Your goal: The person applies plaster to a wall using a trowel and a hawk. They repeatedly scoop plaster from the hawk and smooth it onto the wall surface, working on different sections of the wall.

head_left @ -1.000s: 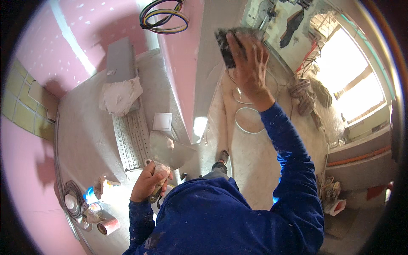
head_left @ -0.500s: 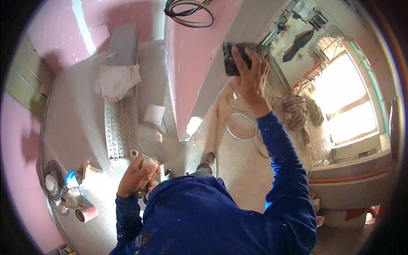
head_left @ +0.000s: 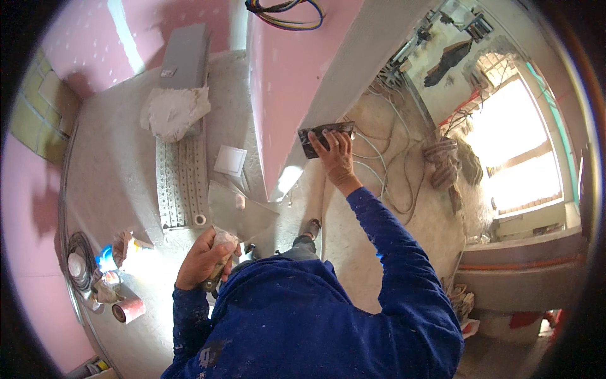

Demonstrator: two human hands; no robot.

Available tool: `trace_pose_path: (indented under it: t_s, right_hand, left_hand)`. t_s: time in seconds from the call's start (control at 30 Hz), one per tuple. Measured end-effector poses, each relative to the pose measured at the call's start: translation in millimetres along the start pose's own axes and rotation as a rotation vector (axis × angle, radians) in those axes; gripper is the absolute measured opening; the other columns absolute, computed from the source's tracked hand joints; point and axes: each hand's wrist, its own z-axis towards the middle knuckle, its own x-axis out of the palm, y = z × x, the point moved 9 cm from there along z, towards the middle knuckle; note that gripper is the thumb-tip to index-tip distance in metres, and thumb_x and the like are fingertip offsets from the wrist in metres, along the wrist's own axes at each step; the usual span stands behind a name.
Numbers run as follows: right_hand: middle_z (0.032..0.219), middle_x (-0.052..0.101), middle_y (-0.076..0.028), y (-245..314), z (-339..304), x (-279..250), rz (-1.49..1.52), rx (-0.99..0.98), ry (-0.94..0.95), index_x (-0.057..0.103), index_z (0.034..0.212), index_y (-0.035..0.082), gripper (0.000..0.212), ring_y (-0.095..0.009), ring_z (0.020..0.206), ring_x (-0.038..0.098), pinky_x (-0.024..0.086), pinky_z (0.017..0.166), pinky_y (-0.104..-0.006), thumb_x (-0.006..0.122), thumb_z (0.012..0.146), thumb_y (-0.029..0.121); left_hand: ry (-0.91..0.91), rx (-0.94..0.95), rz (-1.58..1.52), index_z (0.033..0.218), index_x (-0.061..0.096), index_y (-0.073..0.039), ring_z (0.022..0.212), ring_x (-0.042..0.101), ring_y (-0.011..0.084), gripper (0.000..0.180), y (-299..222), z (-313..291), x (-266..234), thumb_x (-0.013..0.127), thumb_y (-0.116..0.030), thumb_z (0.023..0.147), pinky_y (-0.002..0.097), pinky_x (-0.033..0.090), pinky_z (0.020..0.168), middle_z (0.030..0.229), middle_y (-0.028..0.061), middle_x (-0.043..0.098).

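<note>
In my left hand [head_left: 205, 259] I grip the handle of a wide putty knife [head_left: 243, 211], its broad shiny blade pointing away from me over the floor. My right hand [head_left: 338, 163] has its fingers spread over a dark rectangular sheet of sandpaper [head_left: 309, 146]. That sheet lies against the grey, plastered end face [head_left: 341, 82] of a wall whose side is pink board [head_left: 290, 88]. Its underside is hidden against the plaster.
A stepped platform with a perforated tread [head_left: 180, 183] carries a torn white bag [head_left: 173, 114] and a grey box [head_left: 184, 54]. Loose cables [head_left: 404, 151] lie on the floor to the right. A red roll [head_left: 129, 309] and a wire coil [head_left: 79, 252] sit at left. Coloured wires [head_left: 287, 16] hang above.
My right hand has slid with the sandpaper down along the grey end face, toward me and to the left. The left hand with the putty knife has stayed nearly still.
</note>
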Motion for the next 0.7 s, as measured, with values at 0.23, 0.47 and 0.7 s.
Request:
trace_pose_path:
  t_s: [0.23, 0.47, 0.7]
  right_hand:
    - [0.131, 0.046, -0.013, 23, -37, -28, 0.356, 0.353, 0.197, 0.048, 0.143, 0.025, 0.079, -0.033, 0.126, 0.042, 0.033, 0.109, -0.0481, 0.061, 0.071, -0.003]
    - [0.125, 0.060, -0.017, 27, -60, -77, 1.664, 0.924, -0.011, 0.052, 0.134, 0.001, 0.040, -0.025, 0.114, 0.058, 0.043, 0.099, -0.0371, 0.051, 0.094, -0.001]
    - [0.132, 0.051, -0.020, 94, -8, -182, 1.245, 0.092, 0.167, 0.053, 0.133, 0.008, 0.057, -0.038, 0.124, 0.053, 0.044, 0.103, -0.0427, 0.060, 0.079, -0.011]
  left_hand:
    - [0.072, 0.008, 0.055, 0.108, 0.050, -0.001, 0.054, 0.056, 0.0115, 0.030, 8, 12, 2, 0.061, -0.024, 0.091, 0.0267, 0.048, 0.043, 0.089, 0.0099, 0.062]
    - [0.317, 0.074, -0.002, 0.130, 0.046, -0.002, 0.057, 0.057, 0.0114, 0.044, 15, 40, 30, 0.059, -0.026, 0.096, 0.0244, 0.050, 0.049, 0.092, 0.0115, 0.064]
    - [0.381, 0.046, 0.044, 0.139, 0.043, -0.005, 0.059, 0.059, 0.0112, 0.049, 9, 57, 40, 0.060, -0.018, 0.094, 0.0243, 0.049, 0.049, 0.095, 0.0102, 0.065]
